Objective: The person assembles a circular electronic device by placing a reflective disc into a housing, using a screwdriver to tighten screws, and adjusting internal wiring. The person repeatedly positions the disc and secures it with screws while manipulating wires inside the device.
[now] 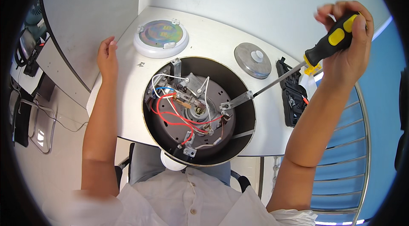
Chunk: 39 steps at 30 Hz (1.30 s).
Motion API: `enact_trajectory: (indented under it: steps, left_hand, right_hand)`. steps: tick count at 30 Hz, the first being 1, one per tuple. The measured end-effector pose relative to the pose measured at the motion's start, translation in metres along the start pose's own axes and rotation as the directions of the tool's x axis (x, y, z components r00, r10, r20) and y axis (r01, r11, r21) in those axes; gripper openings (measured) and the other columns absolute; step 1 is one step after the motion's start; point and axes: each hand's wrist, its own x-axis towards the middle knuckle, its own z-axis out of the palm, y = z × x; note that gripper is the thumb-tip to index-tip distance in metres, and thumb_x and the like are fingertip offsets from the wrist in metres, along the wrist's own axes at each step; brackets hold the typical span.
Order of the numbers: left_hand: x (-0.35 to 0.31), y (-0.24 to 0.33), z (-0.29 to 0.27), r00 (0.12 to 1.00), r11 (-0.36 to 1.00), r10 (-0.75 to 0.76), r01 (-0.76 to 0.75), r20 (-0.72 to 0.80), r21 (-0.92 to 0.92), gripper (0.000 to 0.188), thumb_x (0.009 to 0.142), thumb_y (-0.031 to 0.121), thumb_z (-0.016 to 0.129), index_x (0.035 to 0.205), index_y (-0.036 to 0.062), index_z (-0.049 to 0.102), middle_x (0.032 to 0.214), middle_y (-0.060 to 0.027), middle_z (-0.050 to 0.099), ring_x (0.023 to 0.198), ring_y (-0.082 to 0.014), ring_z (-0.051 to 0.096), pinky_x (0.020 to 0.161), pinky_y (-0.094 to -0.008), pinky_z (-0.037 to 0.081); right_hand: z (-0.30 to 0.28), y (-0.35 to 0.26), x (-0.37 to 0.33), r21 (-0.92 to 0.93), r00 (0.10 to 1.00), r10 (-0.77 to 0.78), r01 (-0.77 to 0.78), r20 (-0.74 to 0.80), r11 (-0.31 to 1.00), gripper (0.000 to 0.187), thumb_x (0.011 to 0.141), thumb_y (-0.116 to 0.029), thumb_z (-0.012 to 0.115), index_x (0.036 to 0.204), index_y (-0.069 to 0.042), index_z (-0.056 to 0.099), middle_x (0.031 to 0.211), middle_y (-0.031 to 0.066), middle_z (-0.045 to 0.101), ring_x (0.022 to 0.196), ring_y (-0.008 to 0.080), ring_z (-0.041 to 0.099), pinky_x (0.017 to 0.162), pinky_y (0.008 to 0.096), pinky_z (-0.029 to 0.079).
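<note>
With thumb and palm closed around its grip, in the right hand [357, 53]: a black and yellow screwdriver [315, 54]. Tip at the outer end of the metal bracket [238, 99], inside the round dark pot [230, 76], at the near edge of the white table [208, 42]. Best to line up straight, push in, and turn slowly (red wires [157, 105] inside, so no slipping!). In the left hand [108, 57], nothing, just loosely bent fingers. Better to steady the pot with that one, to stop wobbles.
</note>
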Motion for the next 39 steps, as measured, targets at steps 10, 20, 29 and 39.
enact_trajectory:
  steps: [10, 20, 29, 39]
  left_hand:
    - [-0.002, 0.004, 0.001, 1.0, 1.0, 0.007, -0.007, -0.009, 0.012, 0.027, 0.09, 0.021, 0.052, 0.107, 0.0028, 0.062, 0.092, -0.0044, 0.062, 0.082, -0.012, 0.055, 0.075, -0.0253, 0.043]
    - [-0.001, 0.001, -0.003, 1.0, 1.0, 0.004, -0.004, -0.005, 0.007, 0.027, 0.09, 0.02, 0.052, 0.107, 0.003, 0.061, 0.094, -0.0038, 0.062, 0.08, -0.0116, 0.054, 0.076, -0.0246, 0.043]
    - [-0.002, 0.006, 0.001, 1.0, 1.0, -0.005, 0.005, 0.013, 0.007, 0.027, 0.091, 0.02, 0.051, 0.109, 0.002, 0.06, 0.096, -0.0052, 0.061, 0.083, -0.0121, 0.054, 0.078, -0.0249, 0.043]
    - [-0.001, 0.004, -0.003, 0.999, 1.0, -0.018, 0.017, 0.046, 0.024, 0.03, 0.093, 0.02, 0.049, 0.113, 0.0003, 0.057, 0.103, -0.0092, 0.06, 0.09, -0.0137, 0.055, 0.084, -0.0264, 0.043]
  right_hand:
    - [-0.019, 0.01, 0.007, 0.692, 0.886, -0.171, -0.203, 0.432, 0.693, 0.049, 0.085, -0.024, 0.044, 0.13, -0.004, 0.042, 0.136, 0.0264, 0.033, 0.11, 0.0402, 0.051, 0.085, 0.0514, 0.052]
    - [0.015, 0.004, -0.011, 0.022, 0.988, -0.155, 0.155, 0.004, 0.988, 0.05, 0.089, -0.037, 0.049, 0.124, -0.003, 0.043, 0.088, 0.0144, 0.054, 0.061, 0.0192, 0.054, 0.055, 0.025, 0.044]
    - [-0.004, -0.002, 0.0, 0.646, 0.973, -0.029, -0.131, 0.231, 0.752, 0.044, 0.088, -0.026, 0.039, 0.119, 0.002, 0.049, 0.126, 0.03, 0.044, 0.113, 0.0465, 0.049, 0.089, 0.0549, 0.048]
    - [0.003, 0.002, 0.001, 0.655, 0.98, 0.042, -0.16, 0.192, 0.738, 0.033, 0.082, -0.012, 0.06, 0.112, -0.002, 0.056, 0.124, 0.0263, 0.048, 0.106, 0.0359, 0.057, 0.093, 0.0396, 0.049]
